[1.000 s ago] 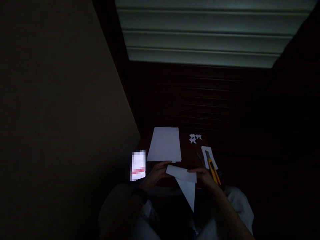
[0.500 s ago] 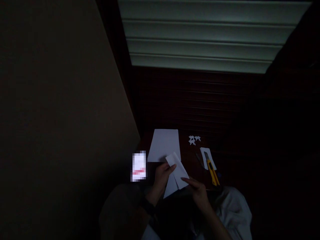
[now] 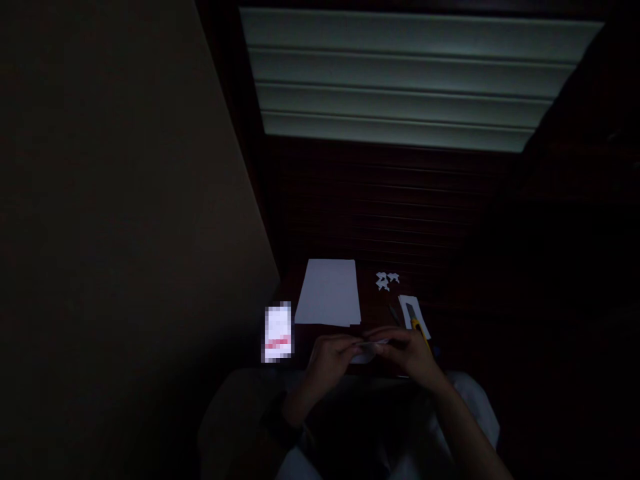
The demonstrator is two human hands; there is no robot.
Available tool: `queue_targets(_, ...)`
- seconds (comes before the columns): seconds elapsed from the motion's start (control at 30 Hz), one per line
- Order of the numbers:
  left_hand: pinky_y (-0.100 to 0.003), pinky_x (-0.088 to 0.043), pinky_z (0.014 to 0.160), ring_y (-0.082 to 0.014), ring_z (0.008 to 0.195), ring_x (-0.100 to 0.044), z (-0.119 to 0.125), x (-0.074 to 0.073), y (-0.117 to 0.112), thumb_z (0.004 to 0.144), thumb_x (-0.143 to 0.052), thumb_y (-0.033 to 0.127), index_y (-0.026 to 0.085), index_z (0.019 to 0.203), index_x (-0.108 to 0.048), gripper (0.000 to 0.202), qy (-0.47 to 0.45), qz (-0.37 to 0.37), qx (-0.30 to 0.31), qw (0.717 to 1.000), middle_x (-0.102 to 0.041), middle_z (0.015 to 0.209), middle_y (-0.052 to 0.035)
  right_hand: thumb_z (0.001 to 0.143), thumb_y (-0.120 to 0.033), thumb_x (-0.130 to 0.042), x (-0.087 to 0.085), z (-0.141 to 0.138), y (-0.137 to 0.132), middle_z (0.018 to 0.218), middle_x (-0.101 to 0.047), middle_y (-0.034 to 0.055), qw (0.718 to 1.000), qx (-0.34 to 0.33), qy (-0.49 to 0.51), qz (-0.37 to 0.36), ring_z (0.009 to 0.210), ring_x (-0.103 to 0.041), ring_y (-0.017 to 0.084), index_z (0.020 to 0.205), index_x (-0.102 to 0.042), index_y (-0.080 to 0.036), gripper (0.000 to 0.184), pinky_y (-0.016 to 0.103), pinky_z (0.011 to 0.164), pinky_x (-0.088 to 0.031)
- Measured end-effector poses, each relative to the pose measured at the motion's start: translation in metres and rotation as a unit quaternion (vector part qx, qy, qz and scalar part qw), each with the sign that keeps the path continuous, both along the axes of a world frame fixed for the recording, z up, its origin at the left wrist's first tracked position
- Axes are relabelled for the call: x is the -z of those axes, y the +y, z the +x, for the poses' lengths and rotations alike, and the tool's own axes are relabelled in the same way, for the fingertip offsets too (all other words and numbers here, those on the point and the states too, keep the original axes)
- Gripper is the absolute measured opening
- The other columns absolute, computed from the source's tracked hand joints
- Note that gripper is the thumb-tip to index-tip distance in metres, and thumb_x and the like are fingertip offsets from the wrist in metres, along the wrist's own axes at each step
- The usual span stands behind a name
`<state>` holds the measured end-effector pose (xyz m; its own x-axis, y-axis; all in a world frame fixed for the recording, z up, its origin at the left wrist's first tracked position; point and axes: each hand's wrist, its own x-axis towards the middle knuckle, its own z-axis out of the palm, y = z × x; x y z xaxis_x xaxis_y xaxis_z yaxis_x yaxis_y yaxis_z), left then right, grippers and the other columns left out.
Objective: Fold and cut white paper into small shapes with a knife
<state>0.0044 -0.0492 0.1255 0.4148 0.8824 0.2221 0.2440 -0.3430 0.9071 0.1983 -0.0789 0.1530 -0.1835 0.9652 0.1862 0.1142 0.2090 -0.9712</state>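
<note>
A folded sheet of white paper (image 3: 365,356) is held between my two hands, close to the table's near edge. My left hand (image 3: 333,358) pinches its left side, thumb and fingers closed. On the other side my right hand (image 3: 407,352) grips the paper, its fingers bent over the top. Much of the sheet is hidden by the fingers and seen nearly edge-on. Just beyond my right hand lies a yellow box cutter (image 3: 416,323), partly covered by that hand, on a small stack of white paper (image 3: 423,316).
A stack of white sheets (image 3: 329,291) lies at the back left of the dark table. Several small folded paper pieces (image 3: 384,280) sit to its right, near a thin dark pen-like object (image 3: 394,313). A bright pixelated screen (image 3: 278,327) glows at left. Slatted panels (image 3: 400,73) rise behind.
My hands have come closer together and tipped the paper from face-up to nearly edge-on. My right hand has moved up and now covers part of the box cutter.
</note>
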Motion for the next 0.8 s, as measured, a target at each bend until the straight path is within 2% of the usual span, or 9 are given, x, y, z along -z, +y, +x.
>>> queue_targets(0.17,-0.025,-0.047,0.074,-0.0207,0.08,-0.065,-0.0028,-0.0024,0.0023,0.079,-0.06,0.023,0.022,0.091,-0.075,0.02,0.005,-0.021,-0.016,1.0,-0.074,0.089,-0.0032,0.075,-0.036,-0.07,-0.0012,-0.0001,0.0065,0.098,-0.071,0.007,1.0,-0.018,-0.01,-0.005,0.095,-0.064,0.024,0.089,-0.074,-0.022,0.021,0.039,0.086,-0.049)
queue_targets(0.43,-0.022,-0.04,0.057,-0.0159,0.061,-0.058,-0.0023,0.0023,0.002,0.079,-0.061,0.029,0.015,0.074,-0.074,0.019,0.035,-0.025,-0.04,0.998,-0.07,0.067,-0.0025,0.073,-0.035,-0.07,-0.0008,-0.0047,0.0098,0.091,-0.073,0.0056,0.999,0.019,0.025,-0.014,0.087,-0.067,0.023,0.077,-0.074,-0.023,0.014,0.036,0.078,-0.052)
queue_targets(0.57,-0.021,-0.038,0.057,-0.0148,0.061,-0.057,-0.0028,0.002,0.0016,0.079,-0.061,0.031,0.015,0.077,-0.074,0.021,0.035,-0.018,-0.033,0.999,-0.069,0.068,-0.0018,0.072,-0.036,-0.071,0.0012,-0.0048,0.0109,0.09,-0.073,0.0057,0.999,0.023,0.029,-0.02,0.084,-0.067,0.022,0.074,-0.074,-0.022,0.014,0.034,0.075,-0.052)
queue_targets(0.8,-0.021,-0.036,0.05,-0.0133,0.055,-0.053,-0.0023,0.006,0.0014,0.077,-0.063,0.036,0.013,0.061,-0.067,0.028,0.022,-0.058,-0.039,0.997,-0.061,0.056,0.0002,0.072,-0.037,-0.071,0.0043,-0.0049,0.0104,0.085,-0.073,0.0058,0.997,0.044,0.042,-0.038,0.082,-0.066,0.023,0.071,-0.073,-0.021,0.016,0.033,0.074,-0.05)
